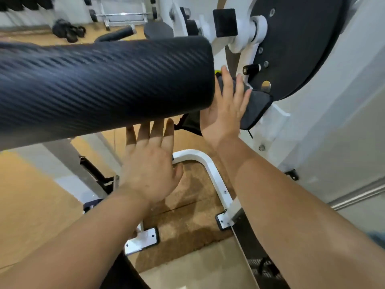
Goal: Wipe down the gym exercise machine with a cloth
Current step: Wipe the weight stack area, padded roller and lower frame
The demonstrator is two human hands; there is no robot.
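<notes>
Right hand (pixel 225 109) flat, fingers straight, presses grey cloth (pixel 256 107) on white frame (pixel 278 118) beside black disc (pixel 302 44). Left hand (pixel 150 163) wide open, fingertips under near edge of black roller pad (pixel 104 84).

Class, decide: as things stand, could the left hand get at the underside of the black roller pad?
Probably yes: the left hand lies open just under the roller pad, with nothing visible between them.
</notes>
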